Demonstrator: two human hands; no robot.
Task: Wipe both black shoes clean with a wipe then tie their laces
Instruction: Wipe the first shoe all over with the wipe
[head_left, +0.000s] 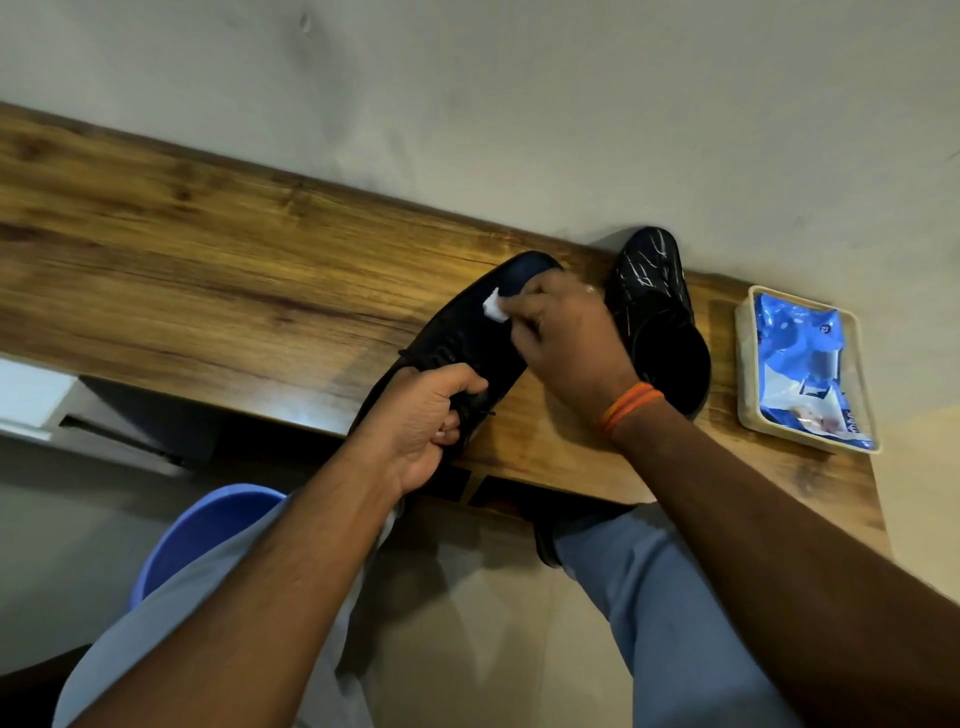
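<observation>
One black shoe (467, 332) lies across the wooden table (208, 270), its toe pointing up toward the wall. My left hand (421, 421) grips it around the laced middle near the table's front edge. My right hand (566, 332) presses a small white wipe (493, 307) against the shoe's toe area; only a corner of the wipe shows past my fingers. The second black shoe (654, 312) stands just right of my right hand, toe toward the wall, with whitish streaks on its toe and its opening facing me. No hand touches it.
A shallow clear tray (748, 374) holding a blue wipe packet (800, 364) sits at the table's right end. A blue stool or bucket (208, 530) stands below the table by my left knee. The wall runs close behind the table.
</observation>
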